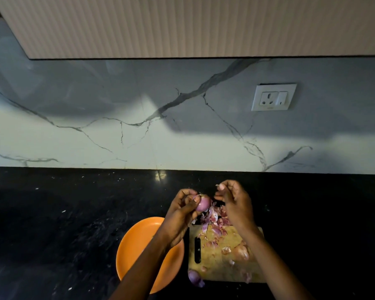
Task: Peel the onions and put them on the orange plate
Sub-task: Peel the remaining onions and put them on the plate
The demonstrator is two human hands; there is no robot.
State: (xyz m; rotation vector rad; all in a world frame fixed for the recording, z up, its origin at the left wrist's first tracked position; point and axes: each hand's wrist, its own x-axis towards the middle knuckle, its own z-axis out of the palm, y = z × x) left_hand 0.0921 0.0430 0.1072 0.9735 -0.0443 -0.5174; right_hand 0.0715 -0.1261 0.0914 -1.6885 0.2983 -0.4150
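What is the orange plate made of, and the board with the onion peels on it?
The orange plate looks like plastic or melamine: even colour, smooth, slightly matte; ceramic is possible too. The cutting board looks wooden: tan, with blotchy, worn patches. Dim light makes both guesses uncertain.

My left forearm hides orange plate (139, 245) middle; right forearm covers cutting board (217, 267) right corner; both forearms cut off at bottom edge.
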